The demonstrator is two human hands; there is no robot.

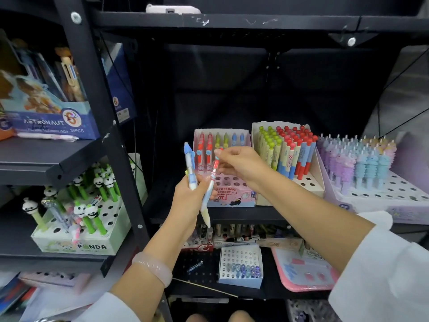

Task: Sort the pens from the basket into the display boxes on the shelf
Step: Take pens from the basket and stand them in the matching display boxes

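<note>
Black metal shelving (97,94) fills the view, and on its middle board three display boxes are ranged side by side: a lilac box (380,201) at the right, crowded with pastel pens, a cream box (290,182) of green and red capped pens beside it, and a pink display box (228,182) nearest the hands, its back row filled and its front holes seen to be vacant. A panda box (76,246) is set on the lower shelf to the left. No basket can be made out with certainty.

In front of the pink box the left hand (189,201) is curled around a small bundle, from which a blue-topped pen (190,166) stands up and a pale tip hangs below the palm. The right hand (239,166) is brought across above it, and the upper end of a red-and-white pen (212,177) is pinched between its thumb and forefinger, the remaining fingers being loosely bent. Whether this pen is also trapped lower down by the left fingers cannot be told.

The pens are judged to be light, stiff and of smooth plastic, so little force is called for, though slipping is to be expected if several are clutched loosely. The decorated caps look the more breakable part; a grip high on the barrel, just under the cap, would leave the tip free to be guided down into a hole.
</note>
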